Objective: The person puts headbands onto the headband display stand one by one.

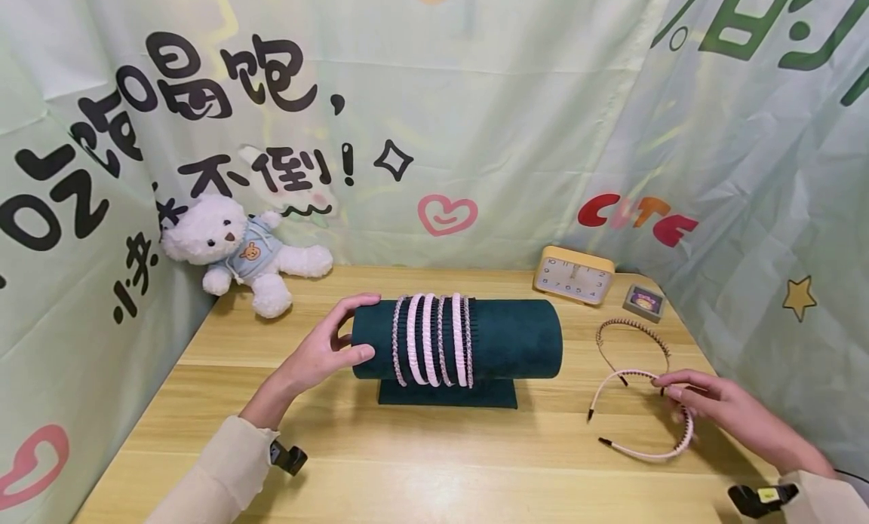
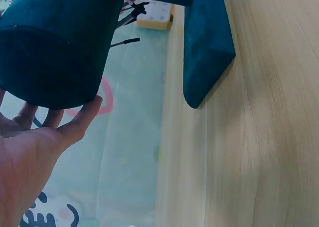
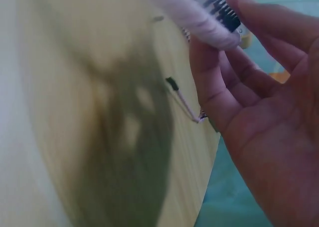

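Note:
A dark green cylindrical headband stand [image 1: 516, 335] sits on the table, with several pink and brownish braided headbands [image 1: 429, 341] around its left half. My left hand [image 1: 333, 343] holds the stand's left end, thumb at the front and fingers at the top and back. In the left wrist view, the fingers touch the rim of the round end [image 2: 45, 67]. Off to the right, my right hand [image 1: 726, 407] pinches a pink headband [image 1: 688, 437] with dark inner teeth, its tips pointing left. A brownish headband [image 1: 634, 323] lies just behind it.
A white teddy bear [image 1: 247, 241] in a blue top sits at the back left. A yellow-framed clock [image 1: 574, 275] and a small grey box [image 1: 643, 303] stand at the back right. Printed cloth [image 1: 502, 132] encloses the wooden table [image 1: 434, 464].

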The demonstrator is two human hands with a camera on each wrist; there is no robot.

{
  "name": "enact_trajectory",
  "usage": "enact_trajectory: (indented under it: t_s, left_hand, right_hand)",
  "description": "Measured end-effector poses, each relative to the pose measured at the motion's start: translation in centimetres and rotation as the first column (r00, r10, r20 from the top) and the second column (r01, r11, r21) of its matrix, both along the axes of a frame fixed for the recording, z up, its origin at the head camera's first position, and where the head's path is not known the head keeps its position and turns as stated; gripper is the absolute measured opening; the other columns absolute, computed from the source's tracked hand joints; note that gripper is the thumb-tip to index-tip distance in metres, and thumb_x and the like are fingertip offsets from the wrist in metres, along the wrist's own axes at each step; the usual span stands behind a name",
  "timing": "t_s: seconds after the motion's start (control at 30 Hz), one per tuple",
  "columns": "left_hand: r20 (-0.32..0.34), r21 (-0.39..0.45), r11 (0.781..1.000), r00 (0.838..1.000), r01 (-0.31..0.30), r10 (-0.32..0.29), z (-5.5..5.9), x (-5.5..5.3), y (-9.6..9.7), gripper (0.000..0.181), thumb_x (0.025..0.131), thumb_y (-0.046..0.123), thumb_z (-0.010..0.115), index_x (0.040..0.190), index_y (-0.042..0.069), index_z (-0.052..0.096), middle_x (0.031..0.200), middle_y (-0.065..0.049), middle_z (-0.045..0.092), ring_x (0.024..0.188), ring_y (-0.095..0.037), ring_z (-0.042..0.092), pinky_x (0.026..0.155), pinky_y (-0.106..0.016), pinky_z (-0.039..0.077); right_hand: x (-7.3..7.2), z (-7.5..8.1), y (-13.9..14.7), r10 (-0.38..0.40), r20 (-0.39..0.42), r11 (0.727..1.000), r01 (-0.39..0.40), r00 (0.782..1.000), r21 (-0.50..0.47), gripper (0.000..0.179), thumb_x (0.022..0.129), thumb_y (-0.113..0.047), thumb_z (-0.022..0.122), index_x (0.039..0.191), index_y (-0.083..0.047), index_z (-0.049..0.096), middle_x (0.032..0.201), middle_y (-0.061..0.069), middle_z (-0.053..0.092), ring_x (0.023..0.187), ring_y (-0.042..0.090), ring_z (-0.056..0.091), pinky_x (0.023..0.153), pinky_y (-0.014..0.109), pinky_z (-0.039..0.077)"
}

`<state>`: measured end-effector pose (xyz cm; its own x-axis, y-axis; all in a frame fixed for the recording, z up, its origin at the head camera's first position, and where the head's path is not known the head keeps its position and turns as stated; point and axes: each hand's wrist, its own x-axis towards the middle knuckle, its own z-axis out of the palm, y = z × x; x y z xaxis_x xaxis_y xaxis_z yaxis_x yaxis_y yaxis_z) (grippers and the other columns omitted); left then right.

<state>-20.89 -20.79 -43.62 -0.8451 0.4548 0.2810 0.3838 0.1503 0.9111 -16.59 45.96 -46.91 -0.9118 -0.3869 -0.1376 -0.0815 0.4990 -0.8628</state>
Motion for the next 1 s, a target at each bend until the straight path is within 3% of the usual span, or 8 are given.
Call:
enact_trajectory:
  t_s: [0.17, 0.53, 0.77, 1.0]
  left_hand:
    - [-0.001, 0.007, 1.000, 1.000, 0.005, -0.005, -0.1, -0.1, 0.0, 0.068, 0.103, 0.015, 0.074, 0.162, 0.019, 0.042, 0.172, -0.010, 0.037, 0.145, -0.030, 0.041, 0.114, -0.064, 0.046]
    - [0.001, 0.008, 1.000, 1.000, 0.002, -0.002, -0.3, -0.1, 0.0, 0.068, 0.103, 0.016, 0.075, 0.162, 0.020, 0.043, 0.172, -0.010, 0.037, 0.145, -0.033, 0.041, 0.115, -0.068, 0.045]
    - [-0.001, 0.012, 1.000, 1.000, 0.005, -0.005, -0.2, 0.0, 0.1, 0.068, 0.103, 0.017, 0.075, 0.163, 0.020, 0.042, 0.172, -0.010, 0.037, 0.146, -0.035, 0.040, 0.116, -0.069, 0.043]
    - [-0.002, 0.014, 1.000, 1.000, 0.004, -0.004, -0.2, 0.0, 0.1, 0.068, 0.103, 0.016, 0.075, 0.163, 0.020, 0.042, 0.172, -0.009, 0.037, 0.146, -0.033, 0.040, 0.115, -0.067, 0.044]
  right_hand:
    - [-0.1, 0.8, -0.8, 0.026, 0.035, 0.999, -0.025, 0.999, -0.042, 0.040, 0.118, -0.011, 0.044, 0.152, 0.009, 0.055, 0.119, 0.013, 0.078, 0.104, 0.016, 0.077, 0.091, 0.021, 0.061]
    - [-0.5, 0.9, -2.1, 0.079, 0.008, 0.990, -0.077, 0.997, -0.117, 0.033, 0.115, -0.003, 0.048, 0.145, 0.011, 0.054, 0.125, 0.008, 0.078, 0.110, 0.016, 0.078, 0.092, 0.024, 0.063]
    - [-0.5, 0.4, -2.8, 0.050, -0.053, 0.995, -0.055, 0.997, -0.086, 0.031, 0.113, 0.000, 0.053, 0.141, 0.011, 0.057, 0.126, 0.001, 0.078, 0.108, 0.007, 0.074, 0.092, 0.022, 0.062]
    - [-0.5, 0.7, -3.5, 0.029, 0.010, 0.987, -0.027, 1.000, -0.159, 0.030, 0.114, -0.001, 0.051, 0.141, 0.009, 0.059, 0.130, -0.002, 0.075, 0.110, 0.009, 0.073, 0.092, 0.025, 0.063]
